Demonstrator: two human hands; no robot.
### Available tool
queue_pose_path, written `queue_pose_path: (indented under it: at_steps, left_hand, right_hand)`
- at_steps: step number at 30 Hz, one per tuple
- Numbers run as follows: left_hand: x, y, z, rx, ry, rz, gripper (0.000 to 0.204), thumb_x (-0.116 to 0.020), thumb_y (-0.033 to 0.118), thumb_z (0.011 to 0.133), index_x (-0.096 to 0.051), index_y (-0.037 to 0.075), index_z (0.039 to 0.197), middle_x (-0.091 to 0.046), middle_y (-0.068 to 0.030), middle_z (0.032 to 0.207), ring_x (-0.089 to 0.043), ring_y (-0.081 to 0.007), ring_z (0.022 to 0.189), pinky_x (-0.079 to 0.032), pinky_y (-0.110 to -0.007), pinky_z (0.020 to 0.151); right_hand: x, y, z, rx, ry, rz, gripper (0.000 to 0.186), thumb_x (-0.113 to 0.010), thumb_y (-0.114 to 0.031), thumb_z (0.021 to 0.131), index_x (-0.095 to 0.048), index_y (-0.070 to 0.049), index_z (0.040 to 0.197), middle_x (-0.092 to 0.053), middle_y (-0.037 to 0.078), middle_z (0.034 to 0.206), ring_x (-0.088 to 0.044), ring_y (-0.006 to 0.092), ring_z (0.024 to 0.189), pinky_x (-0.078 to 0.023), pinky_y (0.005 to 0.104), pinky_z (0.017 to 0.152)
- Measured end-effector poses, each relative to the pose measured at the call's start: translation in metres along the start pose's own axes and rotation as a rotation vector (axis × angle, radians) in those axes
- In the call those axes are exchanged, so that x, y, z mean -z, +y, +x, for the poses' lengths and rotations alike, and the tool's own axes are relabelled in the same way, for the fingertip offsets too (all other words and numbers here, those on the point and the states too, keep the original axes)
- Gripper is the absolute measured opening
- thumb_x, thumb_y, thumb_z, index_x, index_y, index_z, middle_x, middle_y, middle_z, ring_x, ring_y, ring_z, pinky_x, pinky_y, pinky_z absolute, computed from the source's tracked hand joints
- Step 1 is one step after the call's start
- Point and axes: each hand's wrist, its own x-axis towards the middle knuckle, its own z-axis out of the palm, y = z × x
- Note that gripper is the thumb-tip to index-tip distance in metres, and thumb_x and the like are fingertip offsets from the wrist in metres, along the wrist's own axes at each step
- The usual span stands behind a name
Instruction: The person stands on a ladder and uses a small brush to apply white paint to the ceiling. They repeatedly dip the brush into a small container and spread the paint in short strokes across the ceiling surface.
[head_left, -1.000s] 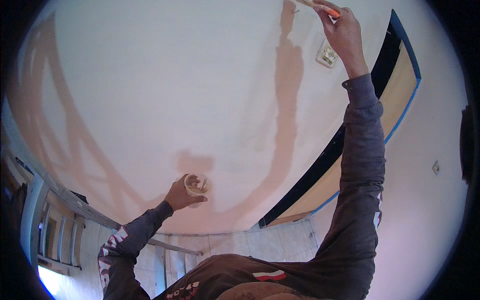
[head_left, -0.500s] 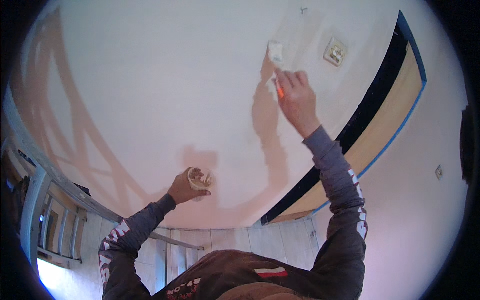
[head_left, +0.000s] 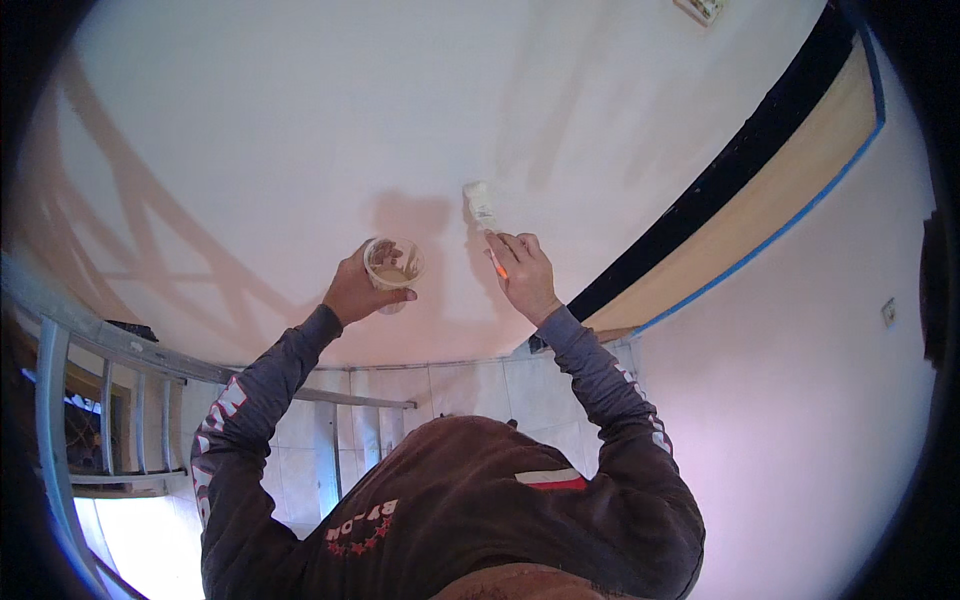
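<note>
My left hand is closed round a clear plastic cup with pale beige contents and smears on its inside. My right hand grips a brush with an orange handle; its wide, white-coated head lies against the pale wall, right of the cup and a little above it. Shadows of my arms and of some framework fall across the wall.
A tan panel with black and blue edging curves along the right. A switch plate is at the top, another fitting at the far right. A metal railing or ladder stands at lower left. Tiles show below the wall.
My right hand and brush have come down and leftward from high beside the switch plate to near the cup. My left hand with the cup appears higher in the picture.
</note>
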Motion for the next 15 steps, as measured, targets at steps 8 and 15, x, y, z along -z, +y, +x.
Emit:
queue_pose_path:
  at_steps: [8,15]
  left_hand:
    - [-0.001,-0.008,0.003,-0.002,0.0,0.012,0.08,-0.097,0.028,0.066,-0.056,0.0,0.129,-0.071,-0.012,0.118,-0.069,-0.0221,0.109,-0.057,-0.037,0.096]
    - [-0.003,0.007,0.004,0.056,-0.043,-0.044,0.074,-0.094,0.015,0.068,-0.056,0.001,0.13,-0.068,-0.0121,0.124,-0.066,-0.0234,0.116,-0.054,-0.037,0.101]
  right_hand:
    - [0.042,0.046,0.035,-0.099,-0.144,0.129,0.029,-0.069,-0.013,0.091,-0.072,-0.011,0.119,-0.073,0.008,0.109,-0.061,0.0298,0.092,-0.056,0.0392,0.078]
    - [0.099,0.048,0.063,-0.032,0.272,-0.081,0.037,-0.073,-0.01,0.084,-0.07,-0.013,0.121,-0.071,0.003,0.106,-0.062,0.0272,0.09,-0.057,0.037,0.073]
